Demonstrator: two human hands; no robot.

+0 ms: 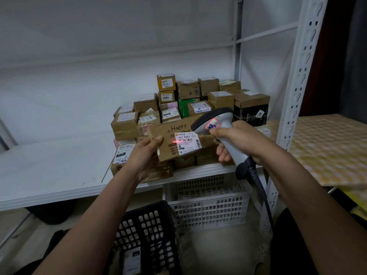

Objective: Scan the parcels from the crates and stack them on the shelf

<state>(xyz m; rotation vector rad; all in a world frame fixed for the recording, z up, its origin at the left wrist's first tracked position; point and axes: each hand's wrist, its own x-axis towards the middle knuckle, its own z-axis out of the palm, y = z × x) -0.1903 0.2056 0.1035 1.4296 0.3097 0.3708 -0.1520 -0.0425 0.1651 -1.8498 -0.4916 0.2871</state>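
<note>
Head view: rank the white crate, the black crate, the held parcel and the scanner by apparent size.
1. white crate and black crate: alike, and the black one is cropped and nearer, so unranked.
2. held parcel.
3. scanner.

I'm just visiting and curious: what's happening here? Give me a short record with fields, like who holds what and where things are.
activity: a parcel's label is being scanned
left hand: holds the cardboard parcel by its left end
right hand: grips the grey barcode scanner
scan line: red beam across the white label
shelf: many stacked parcels behind the held one
below the shelf: a white crate and a black crate, the black one with a parcel inside
</note>
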